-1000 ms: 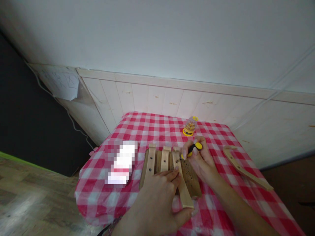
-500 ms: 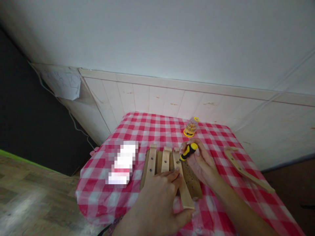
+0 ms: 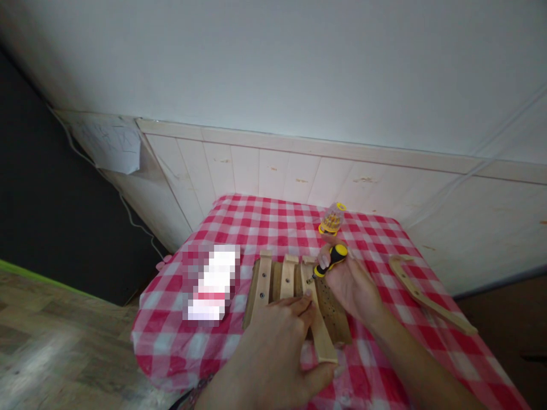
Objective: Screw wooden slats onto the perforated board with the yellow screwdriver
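Note:
A wooden slatted piece (image 3: 285, 285) with three pale bars and a darker perforated board lies on the red-and-white checked tablecloth (image 3: 239, 228). My left hand (image 3: 273, 347) lies flat on its near end, fingers stretched out, pressing the bars down. My right hand (image 3: 348, 282) is closed round a small yellow-and-black screwdriver (image 3: 331, 259). The screwdriver's tip points down-left onto the rightmost pale bar.
A clear bit holder with a yellow base (image 3: 331, 220) stands at the table's far side. A curved wooden part (image 3: 429, 299) lies to the right. A blurred white-and-red object (image 3: 210, 282) sits to the left. White panelled wall stands behind the table; wooden floor at left.
My right hand has turned the screwdriver handle slightly in place, fingers shifting round it. My left hand has stayed pressed on the wooden piece.

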`<move>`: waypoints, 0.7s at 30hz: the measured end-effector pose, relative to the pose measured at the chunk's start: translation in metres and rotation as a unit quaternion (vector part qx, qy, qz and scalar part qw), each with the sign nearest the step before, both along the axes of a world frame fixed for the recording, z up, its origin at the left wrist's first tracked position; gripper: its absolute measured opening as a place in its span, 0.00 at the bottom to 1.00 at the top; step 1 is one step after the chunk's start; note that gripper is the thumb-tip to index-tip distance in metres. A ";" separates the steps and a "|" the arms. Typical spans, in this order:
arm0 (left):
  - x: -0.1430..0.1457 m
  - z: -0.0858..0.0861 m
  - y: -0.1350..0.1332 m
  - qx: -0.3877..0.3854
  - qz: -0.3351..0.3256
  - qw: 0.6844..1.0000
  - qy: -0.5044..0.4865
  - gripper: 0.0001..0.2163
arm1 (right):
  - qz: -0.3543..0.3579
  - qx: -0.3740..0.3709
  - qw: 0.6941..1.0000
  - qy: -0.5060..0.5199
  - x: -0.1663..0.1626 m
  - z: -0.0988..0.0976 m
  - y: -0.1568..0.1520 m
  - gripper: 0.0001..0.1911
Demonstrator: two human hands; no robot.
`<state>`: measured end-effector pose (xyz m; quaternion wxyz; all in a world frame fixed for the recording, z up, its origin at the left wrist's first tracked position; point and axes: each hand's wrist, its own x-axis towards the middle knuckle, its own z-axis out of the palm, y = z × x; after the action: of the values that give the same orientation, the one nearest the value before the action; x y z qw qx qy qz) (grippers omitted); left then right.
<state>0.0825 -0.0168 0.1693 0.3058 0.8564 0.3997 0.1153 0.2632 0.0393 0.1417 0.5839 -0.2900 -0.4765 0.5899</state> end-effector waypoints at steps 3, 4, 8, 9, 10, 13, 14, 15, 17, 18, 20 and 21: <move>0.000 0.001 0.001 -0.001 0.001 1.000 0.005 0.22 | -0.005 0.021 1.000 0.000 0.003 -0.005 0.001 0.17; 0.000 0.001 0.001 -0.001 0.000 1.000 0.006 0.22 | -0.008 0.025 1.000 0.003 0.004 -0.007 0.001 0.16; 0.000 0.002 0.001 -0.001 0.003 1.000 0.005 0.22 | -0.013 0.029 0.999 0.021 0.005 -0.008 0.002 0.15; 0.000 0.001 0.001 -0.001 0.005 1.000 0.004 0.22 | -0.011 0.029 0.999 0.025 0.005 -0.008 0.002 0.14; 0.000 0.000 0.000 -0.001 0.006 1.000 0.002 0.22 | -0.011 0.031 0.999 0.029 0.005 -0.007 0.001 0.14; -0.001 -0.001 -0.001 0.003 0.002 1.000 -0.007 0.21 | -0.017 0.029 0.998 0.047 0.002 -0.003 0.000 0.14; -0.001 -0.002 -0.001 0.004 0.001 1.000 -0.010 0.21 | -0.016 0.024 0.998 0.051 0.002 -0.001 0.000 0.14; -0.001 -0.002 -0.001 0.004 0.000 1.000 -0.010 0.21 | -0.011 0.018 0.998 0.053 0.002 0.000 0.000 0.16; 0.000 -0.003 -0.001 0.003 0.001 1.000 -0.002 0.21 | 0.001 0.007 0.999 0.047 0.003 0.001 0.000 0.17; 0.000 -0.003 -0.001 0.003 0.001 1.000 0.003 0.21 | 0.004 0.005 0.999 0.039 0.003 0.001 0.000 0.17; 0.000 -0.002 -0.001 0.003 0.000 1.000 0.007 0.21 | 0.006 0.010 1.000 0.022 0.004 -0.001 0.000 0.16; 0.000 -0.002 -0.001 0.003 0.000 1.000 0.006 0.20 | 0.008 0.015 1.000 0.014 0.005 -0.002 0.001 0.16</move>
<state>0.0829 -0.0177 0.1672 0.3009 0.8578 0.4015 0.1113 0.2682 0.0401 0.1399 0.5903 -0.2691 -0.4793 0.5910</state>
